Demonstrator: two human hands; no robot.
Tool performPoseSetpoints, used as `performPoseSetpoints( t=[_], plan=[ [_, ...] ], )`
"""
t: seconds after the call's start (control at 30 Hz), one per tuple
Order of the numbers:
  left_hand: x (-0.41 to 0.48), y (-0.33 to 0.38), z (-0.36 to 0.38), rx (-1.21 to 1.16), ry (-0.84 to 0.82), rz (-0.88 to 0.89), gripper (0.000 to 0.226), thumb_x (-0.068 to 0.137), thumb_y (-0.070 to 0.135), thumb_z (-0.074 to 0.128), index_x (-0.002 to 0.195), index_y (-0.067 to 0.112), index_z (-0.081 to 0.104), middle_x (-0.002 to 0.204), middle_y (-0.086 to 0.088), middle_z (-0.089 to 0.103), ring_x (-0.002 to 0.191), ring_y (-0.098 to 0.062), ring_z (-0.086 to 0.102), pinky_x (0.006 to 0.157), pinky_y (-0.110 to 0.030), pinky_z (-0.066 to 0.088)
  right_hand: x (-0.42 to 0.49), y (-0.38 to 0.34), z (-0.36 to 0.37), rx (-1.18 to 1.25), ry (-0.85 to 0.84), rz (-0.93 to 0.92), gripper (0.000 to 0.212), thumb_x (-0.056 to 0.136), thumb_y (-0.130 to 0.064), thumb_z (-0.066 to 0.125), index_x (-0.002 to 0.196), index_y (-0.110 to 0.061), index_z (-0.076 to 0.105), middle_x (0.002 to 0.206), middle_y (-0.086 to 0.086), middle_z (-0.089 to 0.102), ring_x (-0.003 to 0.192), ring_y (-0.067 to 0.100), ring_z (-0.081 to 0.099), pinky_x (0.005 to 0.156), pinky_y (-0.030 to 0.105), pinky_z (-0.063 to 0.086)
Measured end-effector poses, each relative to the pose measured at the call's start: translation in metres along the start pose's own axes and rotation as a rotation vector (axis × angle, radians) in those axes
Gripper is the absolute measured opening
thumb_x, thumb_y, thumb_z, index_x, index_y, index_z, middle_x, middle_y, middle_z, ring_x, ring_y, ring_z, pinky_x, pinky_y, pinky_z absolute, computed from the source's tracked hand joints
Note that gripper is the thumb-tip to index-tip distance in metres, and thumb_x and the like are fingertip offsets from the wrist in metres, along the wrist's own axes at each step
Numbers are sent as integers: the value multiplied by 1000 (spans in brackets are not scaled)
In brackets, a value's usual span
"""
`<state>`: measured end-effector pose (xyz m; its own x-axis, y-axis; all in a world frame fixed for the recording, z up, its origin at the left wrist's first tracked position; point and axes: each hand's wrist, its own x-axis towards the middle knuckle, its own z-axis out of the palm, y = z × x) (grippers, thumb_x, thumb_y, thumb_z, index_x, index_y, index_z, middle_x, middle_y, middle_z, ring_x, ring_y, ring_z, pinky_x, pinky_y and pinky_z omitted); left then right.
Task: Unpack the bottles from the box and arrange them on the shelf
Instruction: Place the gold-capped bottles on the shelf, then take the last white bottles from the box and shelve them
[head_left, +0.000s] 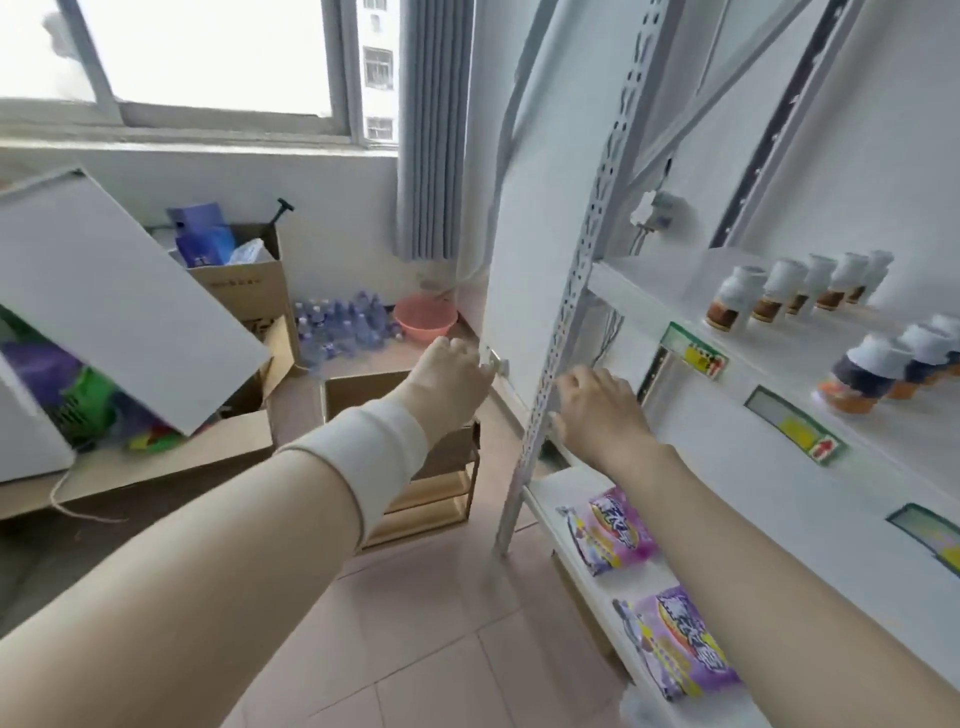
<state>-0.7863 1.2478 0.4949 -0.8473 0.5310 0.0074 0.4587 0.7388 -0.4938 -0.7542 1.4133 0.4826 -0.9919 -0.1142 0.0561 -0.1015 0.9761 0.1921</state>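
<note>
Head view: my left hand (452, 376) hangs loose and empty over the open box (358, 397), left of the shelf upright (566, 332), probably ready to reach in. My right hand (597, 410) curls beside that upright; I cannot tell whether it grips. Bottles (779, 291) stand right of the upright, with bare board around them.

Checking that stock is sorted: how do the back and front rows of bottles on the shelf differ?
The back row has brown bands; the front row has dark labels over orange bases. The back row shows five bottles; the front row runs off the picture's edge. Both rows have white caps.
</note>
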Motion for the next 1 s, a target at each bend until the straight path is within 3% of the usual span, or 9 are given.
performPoseSetpoints(
  t=[0.17, 0.53, 0.83, 1.0],
  plan=[
    [56, -48, 83, -18, -97, -45, 40, 97, 21, 45, 134, 7, 40, 133, -11, 50, 122, -27, 48, 100, -35, 37, 109, -38, 50, -34, -54, -120, 43, 95, -24, 41, 136, -10, 36, 140, 13, 39, 129, 29, 37, 105, 40, 32],
    [183, -131, 238, -194, -343, -121, 32, 96, 19, 46, 127, 9, 45, 126, -12, 53, 116, -27, 50, 94, -34, 39, 319, -79, 145, -63, -252, -327, 36, 97, -29, 38, 127, -9, 41, 130, 14, 45, 120, 30, 43, 99, 40, 35],
    [248, -159, 394, -381, -568, -133, 25, 93, 15, 48, 118, 10, 50, 114, -10, 58, 103, -25, 54, 83, -33, 42, 434, -125, 261, -45, -527, -407, 33, 95, -22, 42, 126, -11, 42, 129, 12, 46, 119, 29, 44, 102, 40, 35],
    [282, -150, 487, -538, -723, -92, 27, 94, 17, 49, 120, 10, 48, 118, -11, 57, 107, -26, 53, 85, -34, 42, 477, -153, 335, -8, -718, -392, 36, 93, -21, 43, 127, -10, 42, 129, 11, 46, 119, 29, 44, 98, 39, 36]
  ],
)
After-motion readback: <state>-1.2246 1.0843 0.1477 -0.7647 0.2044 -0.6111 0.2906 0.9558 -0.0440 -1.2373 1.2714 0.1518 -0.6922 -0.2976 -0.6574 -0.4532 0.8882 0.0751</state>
